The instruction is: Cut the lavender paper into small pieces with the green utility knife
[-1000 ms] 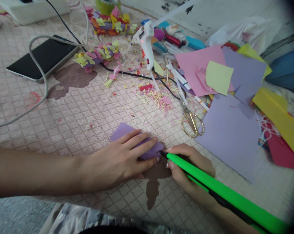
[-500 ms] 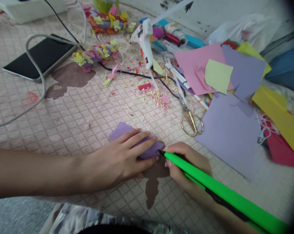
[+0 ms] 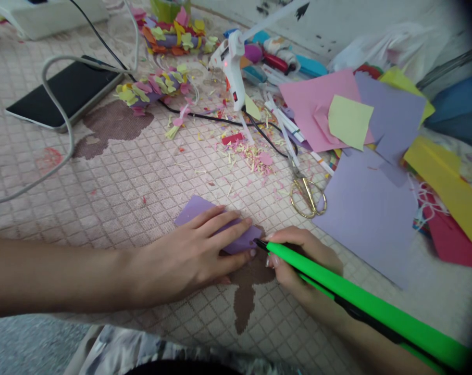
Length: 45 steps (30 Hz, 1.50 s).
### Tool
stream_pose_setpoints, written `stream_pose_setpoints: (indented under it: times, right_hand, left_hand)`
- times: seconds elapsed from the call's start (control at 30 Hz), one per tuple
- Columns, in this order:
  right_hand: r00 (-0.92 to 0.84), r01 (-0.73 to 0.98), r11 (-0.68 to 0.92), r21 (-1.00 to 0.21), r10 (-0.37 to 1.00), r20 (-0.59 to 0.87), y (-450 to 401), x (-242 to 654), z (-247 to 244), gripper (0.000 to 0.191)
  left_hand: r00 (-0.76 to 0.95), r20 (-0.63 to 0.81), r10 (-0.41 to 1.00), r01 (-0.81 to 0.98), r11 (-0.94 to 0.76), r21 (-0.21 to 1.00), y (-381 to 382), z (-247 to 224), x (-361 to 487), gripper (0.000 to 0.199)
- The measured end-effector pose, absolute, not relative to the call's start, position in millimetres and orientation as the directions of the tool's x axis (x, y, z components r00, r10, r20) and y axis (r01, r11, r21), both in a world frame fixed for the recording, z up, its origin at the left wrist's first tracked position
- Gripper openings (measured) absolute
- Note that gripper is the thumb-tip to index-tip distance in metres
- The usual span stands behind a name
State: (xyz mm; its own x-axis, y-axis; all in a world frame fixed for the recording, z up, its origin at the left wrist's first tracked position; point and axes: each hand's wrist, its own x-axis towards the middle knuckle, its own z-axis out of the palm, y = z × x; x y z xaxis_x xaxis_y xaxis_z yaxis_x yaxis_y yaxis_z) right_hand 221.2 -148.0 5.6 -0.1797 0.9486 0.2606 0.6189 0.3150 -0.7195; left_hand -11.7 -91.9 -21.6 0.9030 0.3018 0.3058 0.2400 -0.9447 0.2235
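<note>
My left hand [image 3: 191, 252] lies flat with fingers stretched over a small purple paper piece [image 3: 194, 207], pressing it against the tablecloth. The fingers cover the middle of the paper. In my right hand [image 3: 304, 255] is a bright green pen [image 3: 337, 278] with a black tip, gripped near its point. That tip meets the paper's right corner, where a small dark mark shows. Beyond the right hand lie gold-handled scissors [image 3: 307, 198] and a large lilac sheet [image 3: 371, 213].
A white glue gun [image 3: 234, 70] stands among paper scraps [image 3: 251, 156] and black cord. Flower-covered craft pieces [image 3: 153, 88] lie behind. At the left is a dark tablet [image 3: 64, 94] with a grey cable [image 3: 70, 130] across it. Coloured sheets, including pink paper [image 3: 318, 99], pile up right.
My right hand and the green pen have shifted very slightly to the right, with the tip still at the paper's corner. The left hand stays in place.
</note>
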Motion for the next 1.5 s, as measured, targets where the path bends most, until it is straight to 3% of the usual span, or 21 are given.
stream_pose_setpoints:
  times: [0.43,0.7,1.0,1.5]
  right_hand:
    - [-0.232,0.641,0.342,-0.687,0.940,0.252,-146.9,222.0,1.8,0.015]
    - [-0.118,0.541,0.237,-0.807,0.971,0.206,-148.4,224.8,0.5,0.014]
    - [-0.184,0.629,0.323,-0.707,0.946,0.269,-147.0,222.3,4.5,0.014]
    - [-0.233,0.587,0.380,-0.715,0.925,0.301,-146.2,224.2,-1.4,0.017]
  left_hand:
    - [0.905,0.299,0.301,0.241,-0.945,0.223,-92.1,-21.5,-10.3,0.039]
    - [0.911,0.286,0.298,0.240,-0.946,0.219,-92.5,-19.5,-13.3,0.041]
    - [0.910,0.285,0.300,0.247,-0.947,0.207,-92.1,-20.8,-12.2,0.040]
    - [0.907,0.294,0.301,0.246,-0.947,0.209,-92.7,-18.8,-11.4,0.039]
